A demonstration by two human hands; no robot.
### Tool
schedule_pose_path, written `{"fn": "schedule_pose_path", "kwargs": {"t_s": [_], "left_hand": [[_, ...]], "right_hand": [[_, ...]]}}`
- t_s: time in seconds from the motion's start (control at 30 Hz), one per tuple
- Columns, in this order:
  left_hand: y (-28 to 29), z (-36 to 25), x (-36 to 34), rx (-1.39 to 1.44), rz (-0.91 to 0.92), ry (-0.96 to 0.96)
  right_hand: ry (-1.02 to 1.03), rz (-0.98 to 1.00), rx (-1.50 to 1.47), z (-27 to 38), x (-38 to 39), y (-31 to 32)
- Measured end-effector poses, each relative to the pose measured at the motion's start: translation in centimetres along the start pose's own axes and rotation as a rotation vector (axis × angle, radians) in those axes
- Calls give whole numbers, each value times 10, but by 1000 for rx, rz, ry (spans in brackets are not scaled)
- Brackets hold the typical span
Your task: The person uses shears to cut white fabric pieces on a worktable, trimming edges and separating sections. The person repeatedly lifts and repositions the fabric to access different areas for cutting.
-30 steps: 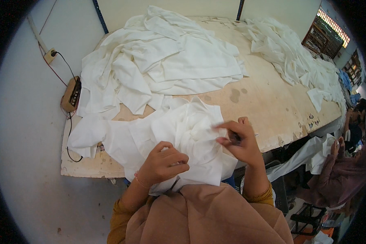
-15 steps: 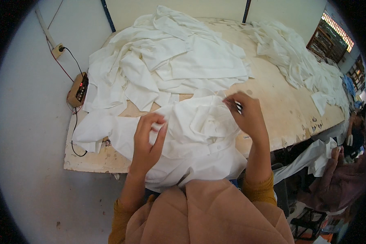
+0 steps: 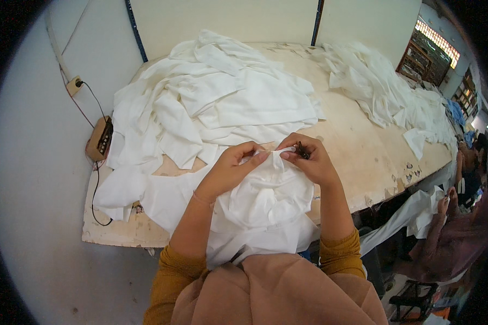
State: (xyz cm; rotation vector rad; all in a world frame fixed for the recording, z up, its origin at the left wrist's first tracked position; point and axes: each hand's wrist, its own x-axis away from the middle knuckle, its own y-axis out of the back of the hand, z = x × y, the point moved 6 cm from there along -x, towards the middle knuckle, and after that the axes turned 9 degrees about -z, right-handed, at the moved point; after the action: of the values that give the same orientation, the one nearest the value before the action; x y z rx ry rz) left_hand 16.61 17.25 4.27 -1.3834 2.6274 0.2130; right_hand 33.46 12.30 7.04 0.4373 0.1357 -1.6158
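A white shirt [image 3: 265, 203] lies bunched at the table's near edge, in front of my body. My left hand [image 3: 238, 165] is closed, pinching the raised far edge of the cloth between thumb and fingers. Close beside it, my right hand [image 3: 309, 157] pinches the same edge. A small dark tool [image 3: 303, 150] is tucked in the right hand's fingers; its kind is too blurred to make out. One part of the shirt, like a sleeve [image 3: 119, 187], spreads left over the table.
A large heap of white garments [image 3: 222, 92] covers the far part of the wooden table [image 3: 352, 157]. Another white pile [image 3: 374, 92] lies at right. A brown control box [image 3: 99, 140] with a cable hangs at the left wall. At far right, a person [image 3: 444, 233] handles white cloth.
My hands have come together at the shirt's far edge and closed on it; before, they were apart, the left above the cloth. The view has shifted slightly.
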Motion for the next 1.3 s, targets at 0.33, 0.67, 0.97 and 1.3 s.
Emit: {"fn": "schedule_pose_path", "kwargs": {"t_s": [0.33,0.67,0.97,1.3], "left_hand": [[3,-49,34,-199,-331,-250],[9,-55,43,-114,-399,-240],[11,-53,46,-119,-448,-250],[19,-65,60,-226,-594,-343]], "right_hand": [[598,-332,677,72,37,-25],[619,218,-193,80,56,-4],[449,20,708,108,54,-32],[94,-92,410,50,34,-5]]}}
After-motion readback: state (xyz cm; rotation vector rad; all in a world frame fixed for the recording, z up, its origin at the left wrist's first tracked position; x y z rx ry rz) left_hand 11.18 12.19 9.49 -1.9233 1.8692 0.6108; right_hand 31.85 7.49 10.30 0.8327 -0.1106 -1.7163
